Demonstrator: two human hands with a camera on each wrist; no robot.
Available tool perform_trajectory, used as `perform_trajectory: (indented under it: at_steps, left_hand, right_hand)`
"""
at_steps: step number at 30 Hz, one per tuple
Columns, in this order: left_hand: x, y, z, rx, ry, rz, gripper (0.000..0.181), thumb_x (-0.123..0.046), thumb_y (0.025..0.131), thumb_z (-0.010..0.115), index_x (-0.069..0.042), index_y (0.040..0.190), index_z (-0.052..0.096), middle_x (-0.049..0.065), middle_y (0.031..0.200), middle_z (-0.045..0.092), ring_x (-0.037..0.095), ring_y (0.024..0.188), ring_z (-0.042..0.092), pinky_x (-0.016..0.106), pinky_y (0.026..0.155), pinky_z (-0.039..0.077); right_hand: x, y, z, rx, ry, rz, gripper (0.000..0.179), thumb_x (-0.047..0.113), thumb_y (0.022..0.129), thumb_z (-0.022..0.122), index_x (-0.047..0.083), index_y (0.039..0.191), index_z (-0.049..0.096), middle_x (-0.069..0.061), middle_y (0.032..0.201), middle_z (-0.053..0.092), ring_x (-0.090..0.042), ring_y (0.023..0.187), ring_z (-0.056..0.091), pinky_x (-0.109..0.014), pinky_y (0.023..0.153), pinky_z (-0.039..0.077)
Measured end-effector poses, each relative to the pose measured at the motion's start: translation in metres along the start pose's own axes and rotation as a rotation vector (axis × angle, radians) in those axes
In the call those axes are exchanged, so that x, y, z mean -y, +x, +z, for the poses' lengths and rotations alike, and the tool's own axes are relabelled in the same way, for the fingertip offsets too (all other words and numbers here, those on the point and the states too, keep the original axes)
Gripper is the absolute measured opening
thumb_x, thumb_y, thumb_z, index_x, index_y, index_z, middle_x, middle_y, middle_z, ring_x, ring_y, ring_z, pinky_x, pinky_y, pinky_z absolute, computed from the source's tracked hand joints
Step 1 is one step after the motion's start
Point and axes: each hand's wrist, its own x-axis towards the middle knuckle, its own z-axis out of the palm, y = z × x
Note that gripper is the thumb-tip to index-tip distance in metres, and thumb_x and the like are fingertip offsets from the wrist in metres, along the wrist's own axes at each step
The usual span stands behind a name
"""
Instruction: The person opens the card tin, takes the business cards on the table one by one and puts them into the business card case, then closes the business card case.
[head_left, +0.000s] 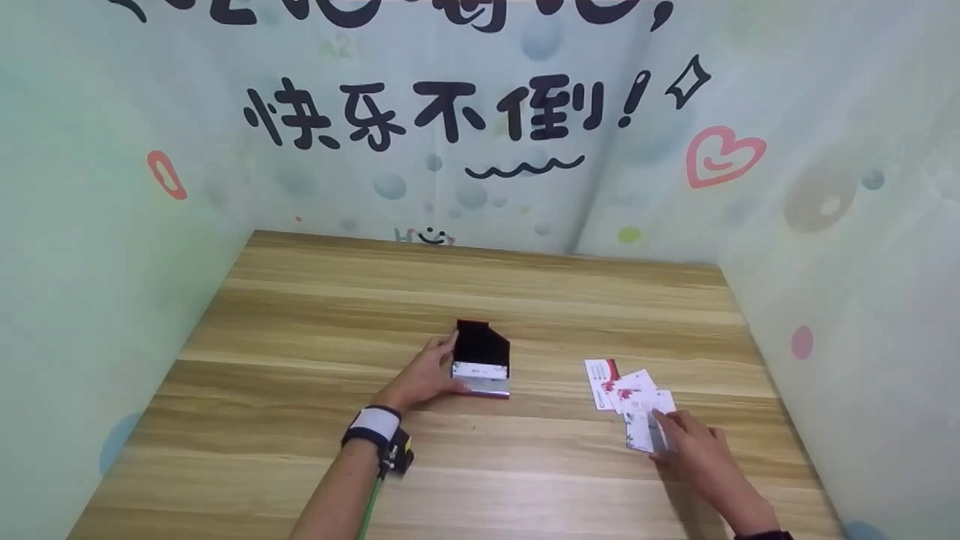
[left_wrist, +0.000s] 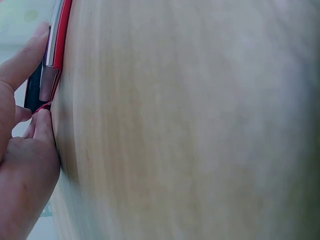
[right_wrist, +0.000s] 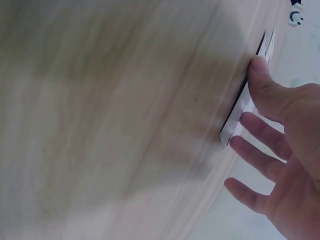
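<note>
A business card case [head_left: 480,349] with a red outside, a black inner lid and a silvery front part stands opened on the table. A white card shows inside it. My left hand [head_left: 427,375] grips the case at its left side, thumb at the near edge and fingers farther back; the left wrist view shows the case's red edge [left_wrist: 61,37] low over the wood. To the right, several white and red cards [head_left: 602,382] lie fanned and overlapping. My right hand [head_left: 697,450] pinches the nearest white card [head_left: 639,433] by its right side, thumb and fingers on its edges.
A wooden table [head_left: 337,315] bears everything. A pale printed curtain [head_left: 480,202] with black lettering rises at its back and on both sides. A strap with a small camera [head_left: 396,454] and a green cable sits on the left wrist.
</note>
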Motion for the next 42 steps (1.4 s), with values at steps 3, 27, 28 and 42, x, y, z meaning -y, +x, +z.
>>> perform_trajectory:
  at_steps: [3,27,28,42]
  left_hand:
    - [-0.001,0.001,0.000,-0.004,0.006,0.003,0.106,-0.016,0.078,0.086,-0.008,0.160,0.019,0.028,0.157,0.025,0.041,0.145,0.037,0.042,0.122,0.033]
    - [0.002,0.003,0.001,-0.006,0.018,0.002,0.105,-0.014,0.078,0.085,-0.008,0.160,0.019,0.028,0.154,0.030,0.041,0.143,0.040,0.041,0.119,0.038]
    - [0.002,0.003,0.001,-0.007,0.016,0.004,0.105,-0.013,0.078,0.085,-0.008,0.160,0.019,0.028,0.154,0.030,0.041,0.143,0.040,0.041,0.119,0.038]
    - [0.000,0.001,0.000,-0.001,0.021,-0.009,0.106,-0.017,0.079,0.085,-0.008,0.160,0.018,0.026,0.157,0.027,0.041,0.145,0.038,0.041,0.120,0.035]
  right_hand:
    - [-0.002,0.000,-0.001,-0.006,-0.031,-0.028,0.060,0.016,0.084,0.080,0.002,0.138,0.058,-0.021,0.120,0.062,-0.037,0.110,0.062,-0.063,0.092,0.044]
    - [-0.009,0.004,0.000,-0.160,0.113,-0.041,0.049,0.024,0.071,0.089,-0.002,0.109,0.073,-0.022,0.107,0.061,-0.033,0.087,0.064,-0.046,0.074,0.057]
    - [-0.008,0.004,-0.001,-0.175,0.104,-0.056,0.050,0.023,0.070,0.090,-0.002,0.109,0.073,-0.023,0.109,0.061,-0.035,0.089,0.064,-0.048,0.076,0.057]
    - [0.003,0.021,-0.006,-0.357,-0.007,-0.225,0.046,0.020,0.066,0.092,-0.001,0.102,0.074,-0.021,0.099,0.065,-0.035,0.086,0.065,-0.047,0.071,0.056]
